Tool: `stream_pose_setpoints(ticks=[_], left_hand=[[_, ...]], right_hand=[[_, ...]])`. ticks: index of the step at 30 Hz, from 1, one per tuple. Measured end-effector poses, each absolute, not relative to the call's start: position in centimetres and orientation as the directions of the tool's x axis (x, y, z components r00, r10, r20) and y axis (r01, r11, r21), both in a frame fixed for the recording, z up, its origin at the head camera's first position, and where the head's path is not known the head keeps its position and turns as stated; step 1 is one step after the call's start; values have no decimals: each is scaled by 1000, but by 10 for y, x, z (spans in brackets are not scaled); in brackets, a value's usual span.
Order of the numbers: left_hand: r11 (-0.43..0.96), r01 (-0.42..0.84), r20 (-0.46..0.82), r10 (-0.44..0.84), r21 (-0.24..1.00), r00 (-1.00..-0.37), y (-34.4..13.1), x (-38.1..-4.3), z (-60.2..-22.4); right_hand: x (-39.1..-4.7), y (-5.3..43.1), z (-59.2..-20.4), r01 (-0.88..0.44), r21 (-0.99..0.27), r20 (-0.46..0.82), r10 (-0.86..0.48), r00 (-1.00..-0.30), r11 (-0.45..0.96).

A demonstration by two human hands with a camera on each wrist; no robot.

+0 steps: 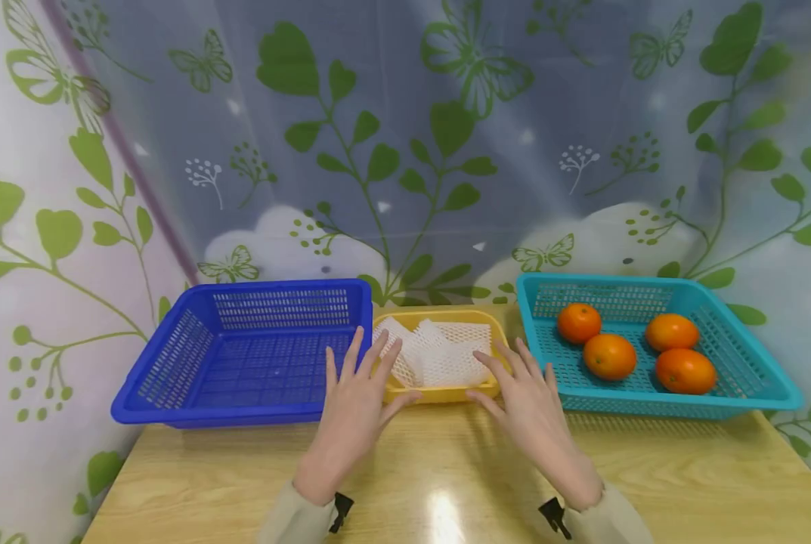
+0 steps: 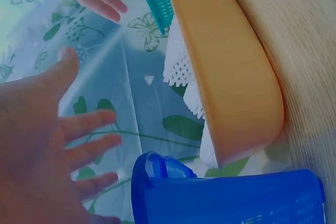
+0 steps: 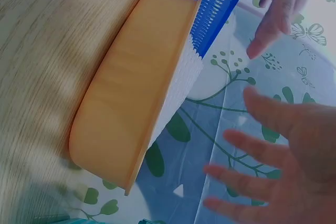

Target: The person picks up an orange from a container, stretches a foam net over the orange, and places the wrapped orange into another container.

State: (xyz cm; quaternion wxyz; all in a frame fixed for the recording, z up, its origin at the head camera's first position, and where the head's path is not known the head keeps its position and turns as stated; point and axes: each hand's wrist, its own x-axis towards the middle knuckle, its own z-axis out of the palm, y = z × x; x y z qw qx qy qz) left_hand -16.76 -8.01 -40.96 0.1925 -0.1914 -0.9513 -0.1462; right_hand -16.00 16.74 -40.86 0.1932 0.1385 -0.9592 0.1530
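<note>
Between two larger baskets stands a small yellow basket (image 1: 439,394) holding several white foam fruit nets (image 1: 446,363). My left hand (image 1: 356,404), fingers spread, hovers at its left front corner, overlapping the blue basket's edge in the head view. On the other side my right hand (image 1: 530,404) is spread the same way near the right front corner. Neither hand holds anything. In both wrist views the fingers are apart from the yellow basket's wall (image 2: 231,72), and white netting (image 3: 181,85) pokes above its rim.
At left is a blue plastic basket (image 1: 242,414) with nothing in it. A teal basket (image 1: 650,404) at right holds several oranges (image 1: 609,357). All stand on a wooden table (image 1: 439,468) against a leaf-patterned curtain (image 1: 391,151).
</note>
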Motion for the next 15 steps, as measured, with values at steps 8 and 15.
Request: stream_pose_setpoints(ticks=[8,15], left_hand=[[768,585,643,314,260,-699,-76,-169,-402],[712,642,711,292,285,-640,-67,-169,-402]], right_hand=[[-160,173,-402,-446,-322,555,-216,-804,835],[-163,207,-391,-444,-296,642,-168,-748,846]])
